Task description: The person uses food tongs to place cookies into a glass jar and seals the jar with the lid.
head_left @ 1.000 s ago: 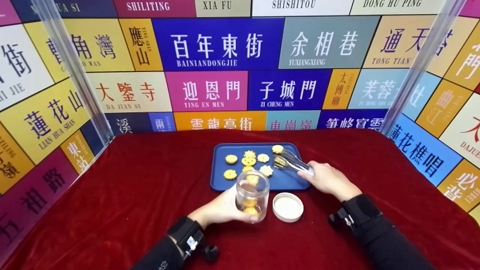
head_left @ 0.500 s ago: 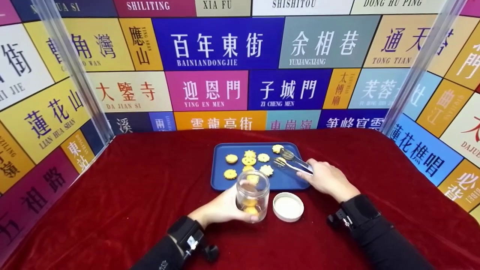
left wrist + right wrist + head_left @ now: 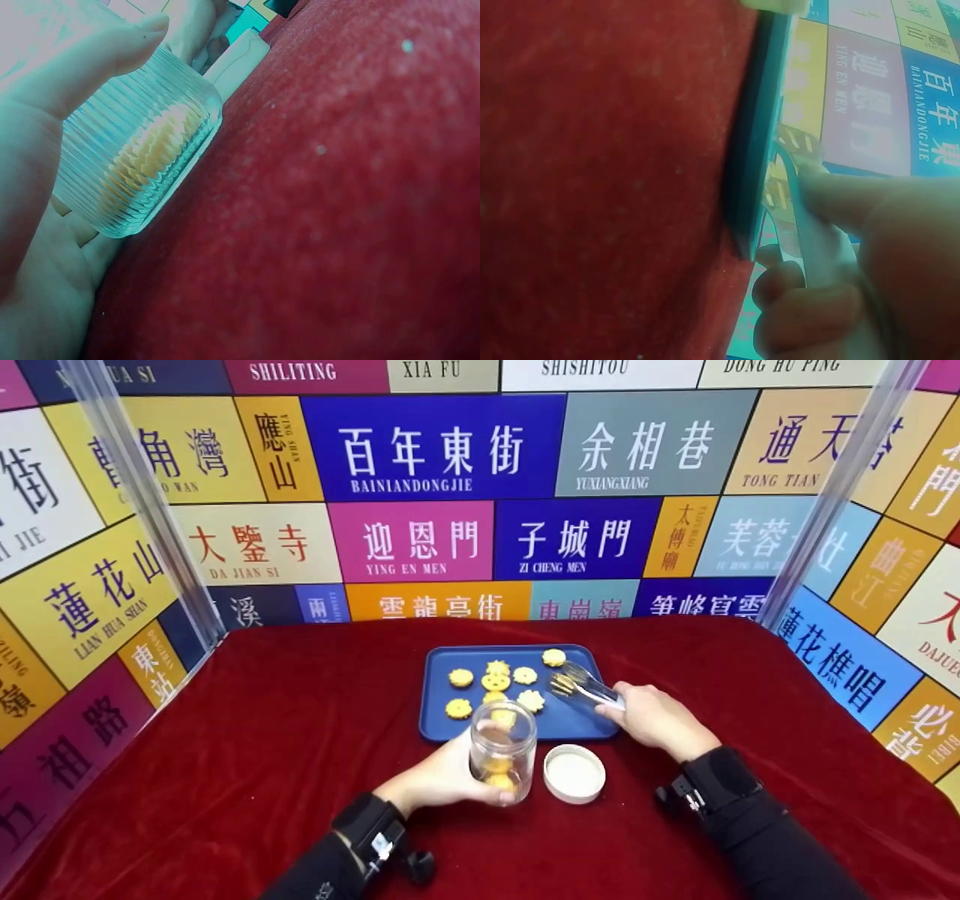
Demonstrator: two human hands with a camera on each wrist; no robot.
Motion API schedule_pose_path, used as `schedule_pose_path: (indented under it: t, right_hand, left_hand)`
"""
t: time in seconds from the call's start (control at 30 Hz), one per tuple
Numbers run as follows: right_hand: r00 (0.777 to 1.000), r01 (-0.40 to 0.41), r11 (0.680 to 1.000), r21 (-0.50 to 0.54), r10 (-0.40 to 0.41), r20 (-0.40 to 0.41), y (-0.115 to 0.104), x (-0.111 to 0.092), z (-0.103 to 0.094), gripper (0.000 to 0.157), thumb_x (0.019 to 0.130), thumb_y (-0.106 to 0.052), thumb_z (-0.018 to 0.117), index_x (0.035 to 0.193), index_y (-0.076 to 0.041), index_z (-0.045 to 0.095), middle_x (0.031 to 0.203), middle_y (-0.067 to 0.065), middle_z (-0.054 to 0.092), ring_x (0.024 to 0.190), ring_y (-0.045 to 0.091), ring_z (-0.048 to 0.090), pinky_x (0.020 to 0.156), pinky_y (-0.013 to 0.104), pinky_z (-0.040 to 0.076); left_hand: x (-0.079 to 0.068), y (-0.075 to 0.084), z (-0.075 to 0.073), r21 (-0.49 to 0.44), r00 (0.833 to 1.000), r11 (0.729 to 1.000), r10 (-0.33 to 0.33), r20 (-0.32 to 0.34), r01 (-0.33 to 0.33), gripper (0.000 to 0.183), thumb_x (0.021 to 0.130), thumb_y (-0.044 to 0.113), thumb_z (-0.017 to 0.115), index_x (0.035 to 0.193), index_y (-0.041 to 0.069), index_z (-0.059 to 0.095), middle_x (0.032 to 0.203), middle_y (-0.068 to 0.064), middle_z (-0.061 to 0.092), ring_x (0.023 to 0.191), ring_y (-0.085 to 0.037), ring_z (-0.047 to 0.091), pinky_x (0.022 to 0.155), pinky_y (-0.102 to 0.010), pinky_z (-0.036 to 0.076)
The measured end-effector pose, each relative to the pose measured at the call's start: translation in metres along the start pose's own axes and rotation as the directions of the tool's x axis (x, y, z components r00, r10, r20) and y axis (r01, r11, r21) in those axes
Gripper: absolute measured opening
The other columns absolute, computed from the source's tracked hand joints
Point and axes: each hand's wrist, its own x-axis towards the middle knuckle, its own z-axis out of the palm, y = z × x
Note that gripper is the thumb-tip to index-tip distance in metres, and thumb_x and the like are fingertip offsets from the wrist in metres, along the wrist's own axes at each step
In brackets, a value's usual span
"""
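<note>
My left hand (image 3: 442,776) grips a clear jar (image 3: 523,769) in front of the blue tray (image 3: 559,725). A few yellow cookies (image 3: 154,154) lie at the bottom of its ribbed wall in the left wrist view. In my right hand (image 3: 664,721) is a pair of metal tongs (image 3: 602,695), reaching over the tray's right side. The tongs' ends are around a cookie (image 3: 564,684); whether they clamp it firmly I cannot tell. Fingers and thumb wrap the tongs' handle (image 3: 821,259) in the right wrist view.
Several more flower-shaped cookies (image 3: 460,709) are spread over the tray's left and middle. One cookie (image 3: 554,658) sits near its back right. A white round lid (image 3: 574,774) lies right of the jar on the red cloth (image 3: 285,750). Sign-covered panels (image 3: 420,540) stand behind.
The tongs spread wider around the cookie half a second ago, and their ends are now closer together. The left hand and jar stay in place.
</note>
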Motion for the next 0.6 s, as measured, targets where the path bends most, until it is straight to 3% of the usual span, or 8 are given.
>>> schedule_pose_path:
  t: [0.6]
  right_hand:
    - [0.998, 0.031, 0.999, 0.014, -0.030, -0.056, 0.0022, -0.0024, -0.0061, 0.033, 0.106, -0.039, 0.066, 0.103, -0.006, 0.064, 0.075, 0.005, 0.055, 0.071, 0.024, 0.055, 0.063, 0.037, 0.040]
  left_hand:
    - [-0.0002, 0.0003, 0.0005, -0.023, 1.000, 0.999, 0.027, -0.004, -0.027, 0.084, 0.079, 0.016, 0.095, 0.148, 0.020, 0.047, 0.135, 0.000, 0.068, 0.126, -0.020, 0.065, 0.113, -0.037, 0.049]
